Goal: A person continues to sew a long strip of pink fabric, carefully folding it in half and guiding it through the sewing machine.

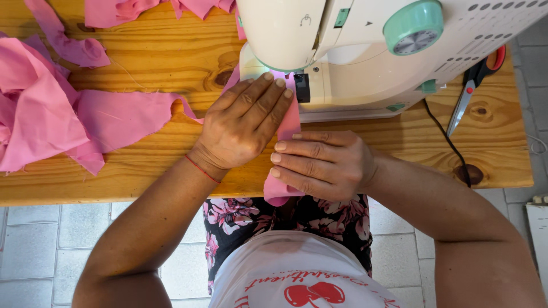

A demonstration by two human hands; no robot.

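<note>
Your right hand and left hand press flat, fingers together, on the narrow pink cloth strip before the white sewing machine; left fingertips risk the needle.

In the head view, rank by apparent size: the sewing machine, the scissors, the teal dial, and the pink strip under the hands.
1. Sewing machine, cropped by the frame.
2. Pink strip, mostly hidden under the left hand and right hand, so uncertain.
3. Scissors and teal dial: look alike in area, not ranked.
</note>
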